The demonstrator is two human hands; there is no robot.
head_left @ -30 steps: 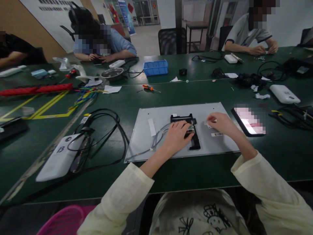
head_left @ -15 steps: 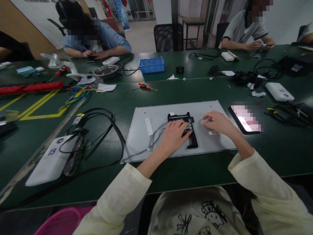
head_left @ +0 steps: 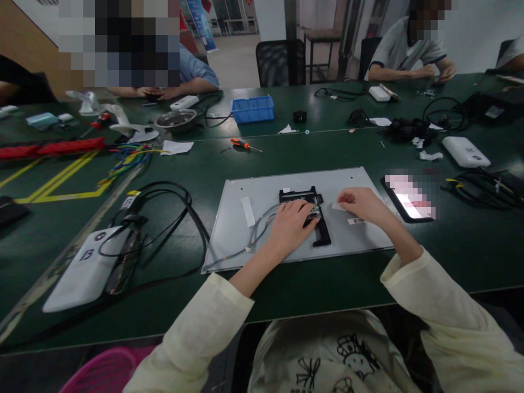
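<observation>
A flat light-grey panel [head_left: 262,188] lies on the table in front of me. On it sits a black plastic frame [head_left: 323,232] with a small circuit board [head_left: 314,212] inside. My left hand [head_left: 292,224] is curled over the frame, thumb beside the board, gripping it against the panel. Grey wires [head_left: 256,234] run from under that hand to the panel's near left corner. My right hand [head_left: 360,204] is closed in a pinch just above the panel, right of the frame. At its fingertips is a small whitish, partly clear piece [head_left: 337,206], possibly tape.
A phone [head_left: 409,199] lies right of the panel. To the left are a white power bank [head_left: 88,267] and looped black cables [head_left: 190,204]. Beyond the panel lie an orange screwdriver [head_left: 241,144] and a blue bin [head_left: 252,110]. Two people sit across the table.
My right hand's fingers have curled in more, and the whitish piece shows lower beside them. My left hand stays on the frame. The whole view has shifted slightly.
</observation>
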